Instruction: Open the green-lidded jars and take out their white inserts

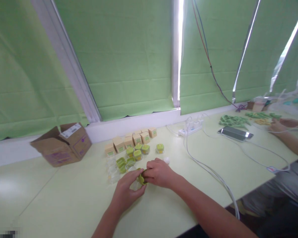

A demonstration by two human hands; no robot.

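Observation:
My left hand [127, 191] holds a small green lid [141, 179] between thumb and fingers, its hollow side turned toward my right hand. The bunched fingers of my right hand [159, 172] press into that lid; whatever lies under the fingertips is hidden. Just beyond, loose green lids [122, 165] lie beside clear plastic containers [113, 174]. Several small clear jars with green lids [137, 154] stand grouped farther back. One more lidded jar [160, 148] sits apart to the right. Near my right knuckles is a small white object [166, 160].
Small tan boxes [119, 144] stand in rows behind the jars. An opened cardboard carton [64, 145] is at left. At right are a power strip [190, 130] with trailing white cables [213, 171], a dark phone-like device [235, 133], green strips [233, 121] and another person's hands [279, 127].

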